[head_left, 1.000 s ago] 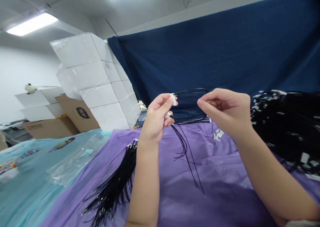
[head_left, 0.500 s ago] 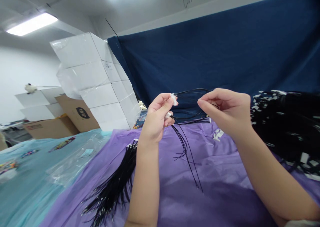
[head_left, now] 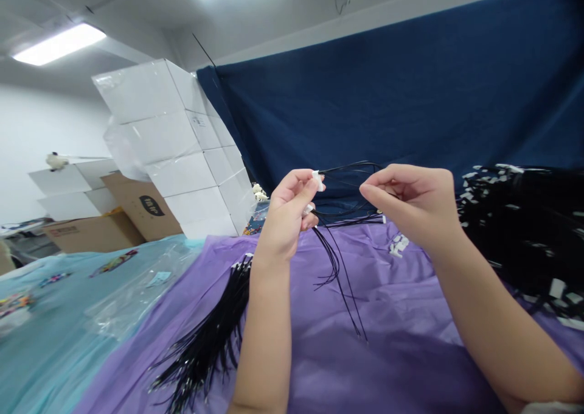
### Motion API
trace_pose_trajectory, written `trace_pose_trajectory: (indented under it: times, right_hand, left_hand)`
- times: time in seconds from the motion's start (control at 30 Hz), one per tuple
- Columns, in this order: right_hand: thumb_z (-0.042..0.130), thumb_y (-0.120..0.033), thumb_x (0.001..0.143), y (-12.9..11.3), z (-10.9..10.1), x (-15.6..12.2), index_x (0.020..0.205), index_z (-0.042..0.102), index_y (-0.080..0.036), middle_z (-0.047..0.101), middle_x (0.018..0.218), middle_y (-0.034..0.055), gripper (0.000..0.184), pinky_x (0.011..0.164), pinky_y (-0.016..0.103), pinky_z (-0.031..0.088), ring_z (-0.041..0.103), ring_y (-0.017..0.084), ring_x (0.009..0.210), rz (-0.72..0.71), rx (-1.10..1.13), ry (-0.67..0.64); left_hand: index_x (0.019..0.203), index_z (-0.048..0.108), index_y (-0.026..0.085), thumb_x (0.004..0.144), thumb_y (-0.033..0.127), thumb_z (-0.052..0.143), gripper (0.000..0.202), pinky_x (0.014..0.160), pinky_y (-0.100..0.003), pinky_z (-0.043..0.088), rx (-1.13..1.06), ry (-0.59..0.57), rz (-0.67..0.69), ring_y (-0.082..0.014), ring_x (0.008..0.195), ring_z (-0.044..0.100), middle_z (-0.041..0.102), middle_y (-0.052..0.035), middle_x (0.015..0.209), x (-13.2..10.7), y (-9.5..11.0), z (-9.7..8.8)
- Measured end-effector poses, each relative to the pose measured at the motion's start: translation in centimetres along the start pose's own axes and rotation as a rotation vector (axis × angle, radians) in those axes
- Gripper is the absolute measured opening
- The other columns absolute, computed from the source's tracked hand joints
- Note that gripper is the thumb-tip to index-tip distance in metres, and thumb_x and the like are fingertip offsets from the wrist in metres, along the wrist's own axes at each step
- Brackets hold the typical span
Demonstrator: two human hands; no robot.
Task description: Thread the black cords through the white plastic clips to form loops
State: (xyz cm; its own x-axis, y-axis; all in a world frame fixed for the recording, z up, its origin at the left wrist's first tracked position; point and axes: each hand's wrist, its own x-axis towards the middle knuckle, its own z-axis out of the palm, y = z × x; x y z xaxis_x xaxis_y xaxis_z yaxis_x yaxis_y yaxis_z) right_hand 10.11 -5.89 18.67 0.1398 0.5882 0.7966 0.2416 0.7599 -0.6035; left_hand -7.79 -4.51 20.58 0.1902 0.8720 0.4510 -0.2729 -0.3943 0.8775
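Note:
My left hand is closed on a small bunch of thin black cords, pinching a white tab between thumb and fingertips. A second white piece shows lower, by its curled fingers. From this hand, loose cord ends hang over the purple cloth, and other cords loop across to the right. My right hand has its thumb and forefinger pressed together at the far side of the loop, seemingly on a thin black cord; the fingertips hide the exact grip.
Purple cloth covers the table. A bundle of black cords lies left of my left forearm, a large heap of tagged black cords at right. White scraps lie between. White boxes stand back left, before a blue curtain.
Very little differs. My right hand has shifted slightly, and the hanging cord ends have swung a little to the left. Both hands keep their pinched poses.

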Motion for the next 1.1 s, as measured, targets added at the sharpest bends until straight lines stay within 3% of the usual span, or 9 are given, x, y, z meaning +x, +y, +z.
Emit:
trace_pose_trajectory:
  times: [0.47,0.87,1.1]
  right_hand:
    - [0.068,-0.019,0.074,-0.27,-0.22,-0.08,0.065,0.068,-0.016,0.044,0.045,-0.0042,0.01,0.041,0.023,0.023,0.032,0.006,0.043,-0.011,-0.043,-0.032]
    - [0.066,-0.019,0.078,-0.32,-0.05,-0.17,0.07,0.066,-0.018,0.046,0.05,-0.0034,0.008,0.041,0.024,0.025,0.035,0.007,0.044,-0.051,-0.035,0.022]
    - [0.063,-0.015,0.078,-0.41,-0.49,0.02,0.07,0.063,-0.021,0.048,0.054,-0.0023,0.01,0.054,0.029,0.037,0.043,0.011,0.052,-0.337,-0.351,0.036]
  left_hand:
    - [0.088,0.061,0.021,0.084,0.029,0.067,0.011,0.036,-0.009,0.025,0.006,-0.019,0.016,0.0036,0.043,0.031,0.055,0.0044,0.085,-0.03,-0.05,-0.02]
    - [0.086,0.061,0.02,0.084,0.032,0.068,0.013,0.037,-0.01,0.025,0.084,-0.032,0.029,0.0025,0.044,0.032,0.055,0.004,0.085,0.05,-0.19,-0.21]
    - [0.085,0.061,0.019,0.082,0.034,0.069,0.017,0.036,-0.012,0.025,0.101,-0.028,0.001,0.0019,0.044,0.031,0.054,0.0039,0.081,0.03,-0.03,-0.19]
